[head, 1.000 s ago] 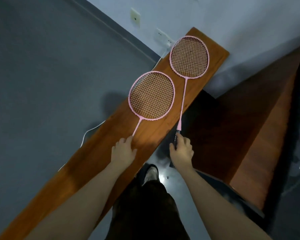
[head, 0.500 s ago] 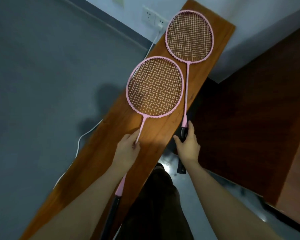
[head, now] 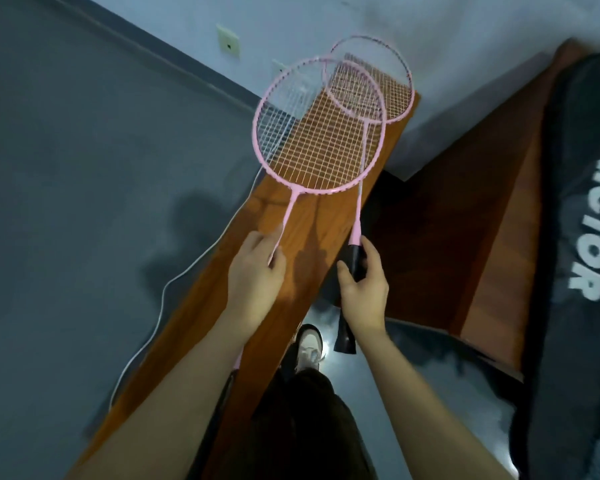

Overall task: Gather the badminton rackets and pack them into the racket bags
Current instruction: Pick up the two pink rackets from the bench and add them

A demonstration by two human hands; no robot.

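We hold two pink badminton rackets, one in each hand, above a long wooden surface (head: 201,327). The nearer racket (head: 317,129) is in our left hand (head: 255,275), whose fingers pinch the thin shaft a little below the head; its handle runs back under our forearm and is mostly hidden. The farther racket (head: 378,77) is in our right hand (head: 362,289), whose fingers curl around the black grip, with the butt of the grip showing below the wrist. In this view the two stringed heads overlap, the nearer one in front; we cannot tell whether the frames touch. Both heads point toward a pale wall with a socket plate (head: 227,41).

To the right, a black racket bag (head: 582,237) with white lettering lies on a second wooden surface, well apart from the rackets. Below us are dark trousers and one pale shoe (head: 309,344); a white cable (head: 146,341) trails on the grey floor.

Our judgement: the left-hand pinch on a slim shaft is weak, so the head could swing or slip. The overlapping heads could knock or catch strings as we turn toward the bag.
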